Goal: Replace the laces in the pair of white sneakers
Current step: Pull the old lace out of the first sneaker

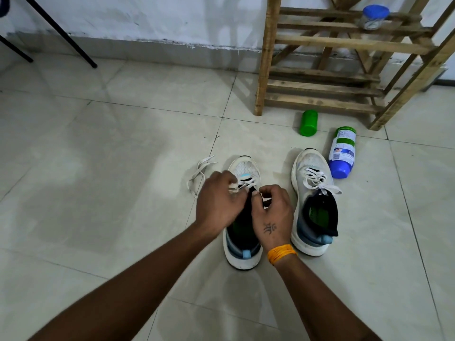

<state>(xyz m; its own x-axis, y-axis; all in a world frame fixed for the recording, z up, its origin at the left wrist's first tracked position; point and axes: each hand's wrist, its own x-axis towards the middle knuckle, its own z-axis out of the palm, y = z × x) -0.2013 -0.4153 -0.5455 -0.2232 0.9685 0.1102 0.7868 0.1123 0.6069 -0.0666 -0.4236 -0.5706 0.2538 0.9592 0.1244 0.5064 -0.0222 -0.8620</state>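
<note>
- Two white mesh sneakers stood side by side on the pale tiled floor [98,168], toes pointing away, heels toward the camera.
- Left white sneaker [246,168], partly laced with a flat white lace [247,183], sat under both hands.
- Left hand [218,204] curled over the sneaker's left side, fingers bunched on a stretch of that lace by the eyelets.
- Right hand [273,212], fingers curled, thumb and forefinger pinching the lace over the black tongue; orange thread band [282,253] around the wrist.
- Right white sneaker [315,200], just beside the first and untouched, fully laced and tied in a loose bow [320,184].
- Loose flat white lace [199,174] lay in a tangle on the tiles, just left of the left sneaker's toe.
- Blue-and-white plastic bottle [342,153] lay on its side near the right sneaker's toe.
- Green plastic cap [308,123] lay further back, near the foot of the rack.
- Slatted wooden rack [344,43] stood against the wall, a blue-lidded clear jar [374,17] on an upper shelf.
- Black metal legs [61,33] slanted down at far left.
</note>
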